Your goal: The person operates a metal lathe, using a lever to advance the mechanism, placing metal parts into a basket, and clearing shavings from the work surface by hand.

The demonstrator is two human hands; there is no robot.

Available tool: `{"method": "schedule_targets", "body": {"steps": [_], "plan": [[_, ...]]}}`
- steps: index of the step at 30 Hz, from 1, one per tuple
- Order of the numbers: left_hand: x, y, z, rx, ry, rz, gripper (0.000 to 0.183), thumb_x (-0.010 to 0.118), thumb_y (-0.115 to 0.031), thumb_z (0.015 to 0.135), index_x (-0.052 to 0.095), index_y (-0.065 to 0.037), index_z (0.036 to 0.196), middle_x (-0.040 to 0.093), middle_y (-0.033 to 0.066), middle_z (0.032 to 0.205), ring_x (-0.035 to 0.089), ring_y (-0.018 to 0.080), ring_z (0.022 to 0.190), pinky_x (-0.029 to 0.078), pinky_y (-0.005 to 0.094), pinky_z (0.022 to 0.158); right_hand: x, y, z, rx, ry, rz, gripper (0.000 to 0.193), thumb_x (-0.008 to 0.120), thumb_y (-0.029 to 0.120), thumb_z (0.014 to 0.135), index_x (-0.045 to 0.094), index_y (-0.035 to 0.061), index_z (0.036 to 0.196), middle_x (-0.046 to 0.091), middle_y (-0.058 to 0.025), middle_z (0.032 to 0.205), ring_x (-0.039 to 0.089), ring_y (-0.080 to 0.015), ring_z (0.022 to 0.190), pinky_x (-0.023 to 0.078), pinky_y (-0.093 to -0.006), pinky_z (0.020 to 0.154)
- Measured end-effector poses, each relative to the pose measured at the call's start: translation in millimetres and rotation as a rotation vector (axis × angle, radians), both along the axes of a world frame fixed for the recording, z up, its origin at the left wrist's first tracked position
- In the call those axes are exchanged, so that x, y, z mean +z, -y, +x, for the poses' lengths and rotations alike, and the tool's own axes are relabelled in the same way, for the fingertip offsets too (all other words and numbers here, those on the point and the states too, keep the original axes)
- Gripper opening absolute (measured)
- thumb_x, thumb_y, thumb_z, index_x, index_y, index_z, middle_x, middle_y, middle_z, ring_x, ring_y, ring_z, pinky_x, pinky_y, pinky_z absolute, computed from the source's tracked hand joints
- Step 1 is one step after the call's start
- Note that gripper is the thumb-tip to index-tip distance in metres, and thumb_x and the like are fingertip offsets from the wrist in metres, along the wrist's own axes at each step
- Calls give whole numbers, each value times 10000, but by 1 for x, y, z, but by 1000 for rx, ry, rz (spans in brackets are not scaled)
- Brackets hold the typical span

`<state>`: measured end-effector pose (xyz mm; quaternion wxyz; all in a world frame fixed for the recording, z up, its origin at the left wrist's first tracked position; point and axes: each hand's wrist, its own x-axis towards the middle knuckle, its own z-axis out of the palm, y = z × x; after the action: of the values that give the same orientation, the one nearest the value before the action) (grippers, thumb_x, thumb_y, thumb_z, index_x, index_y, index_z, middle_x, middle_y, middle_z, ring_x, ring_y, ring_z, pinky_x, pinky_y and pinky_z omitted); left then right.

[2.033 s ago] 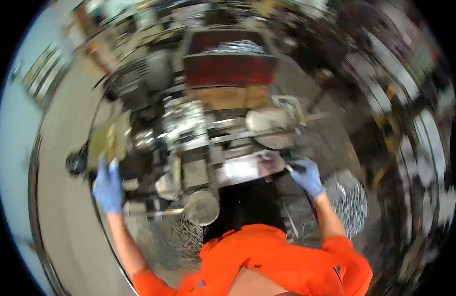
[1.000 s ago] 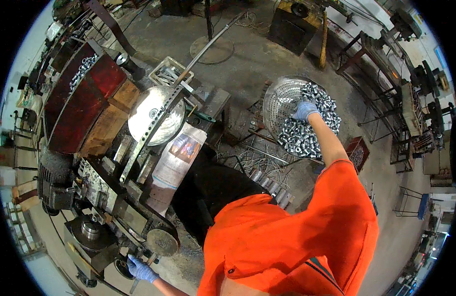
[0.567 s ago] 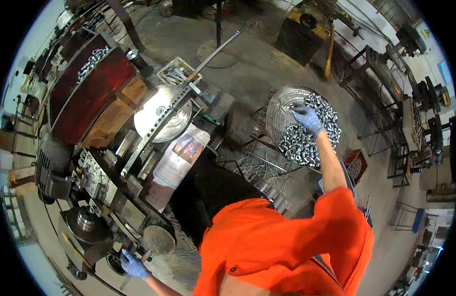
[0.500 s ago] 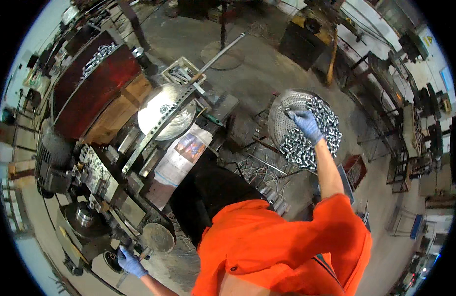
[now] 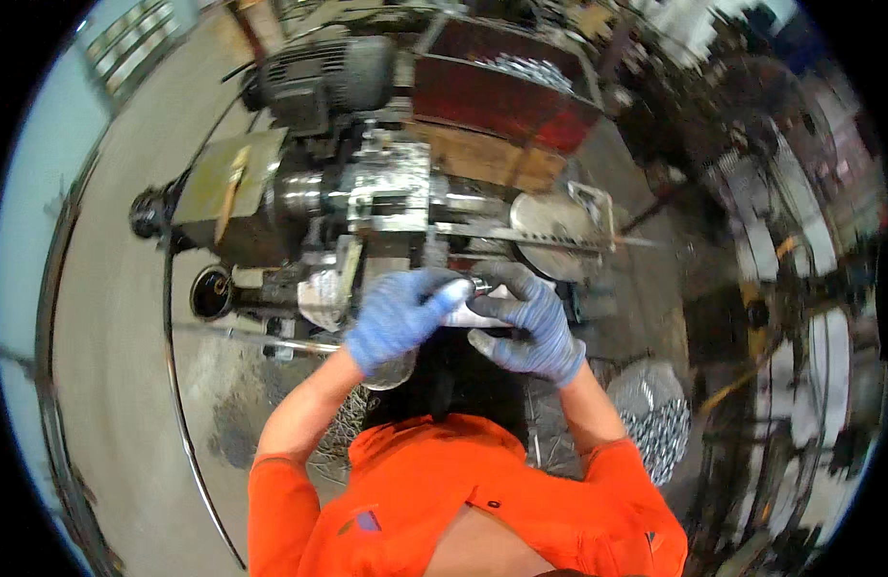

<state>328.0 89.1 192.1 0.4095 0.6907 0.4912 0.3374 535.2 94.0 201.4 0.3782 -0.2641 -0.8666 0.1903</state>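
- Both hands, in blue gloves, meet just in front of the grey machine (image 5: 367,197), at its near edge, and the view is blurred by motion.
- The left hand (image 5: 398,317) curls its fingers (image 5: 434,288) over the left end of a small shiny metal part (image 5: 477,287); the right hand (image 5: 528,322) cups the same part from the right and below, fingers bent around it.
- The metal part sits between the two hands, just near of the machine's middle; it looks short and roughly cylindrical, but the gloves hide most of it, so I cannot tell which way its long axis runs.
- Behind the machine lies a dark red bin (image 5: 501,96) with pale metal pieces in it, and a brown wooden board (image 5: 482,159) lies between the bin and the machine.
- To the right of the machine a round silvery disc (image 5: 550,226) lies under a long flat bar (image 5: 530,236).
- At the machine's left end sit a dull olive plate (image 5: 218,183) and, nearer, a dark round opening (image 5: 211,293).
- Right of the machine and nearer the person, a wire basket (image 5: 655,423) holds a heap of shiny metal pieces on the floor.
- The person's orange sleeves (image 5: 463,500) fill the lower middle of the view and hide the floor in front of the machine.
- No labels or signs are readable through the blur.
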Motion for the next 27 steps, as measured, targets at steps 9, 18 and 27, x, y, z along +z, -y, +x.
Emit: {"method": "schedule_targets", "body": {"steps": [9, 18, 27], "plan": [[-26, 7, -22, 72, 447, -281, 365, 568, -326, 893, 657, 22, 952, 634, 47, 761, 545, 70, 721, 460, 263, 643, 16, -7, -54, 48, 202, 67, 273, 741, 225, 658, 687, 104, 896, 575, -146, 1077, 570, -327, 930, 458, -398, 794], [-7, 4, -67, 59, 212, -168, 388, 567, -381, 872, 647, -3, 838, 553, 64, 571, 484, 125, 518, 411, 312, 513, 26, -37, -89, 230, 354, 132, 214, 747, 238, 659, 696, 116, 827, 619, -105, 998, 565, -317, 894, 449, -399, 792], [6, 74, -219, 465, -114, 26, 398, 546, -354, 870, 636, 10, 1005, 657, 155, 853, 630, 212, 769, 482, 338, 726, 22, -99, -169, 25, 559, 317, 301, 641, 425, 756, 723, 140, 805, 637, -118, 1011, 533, -310, 1004, 386, -440, 923]]}}
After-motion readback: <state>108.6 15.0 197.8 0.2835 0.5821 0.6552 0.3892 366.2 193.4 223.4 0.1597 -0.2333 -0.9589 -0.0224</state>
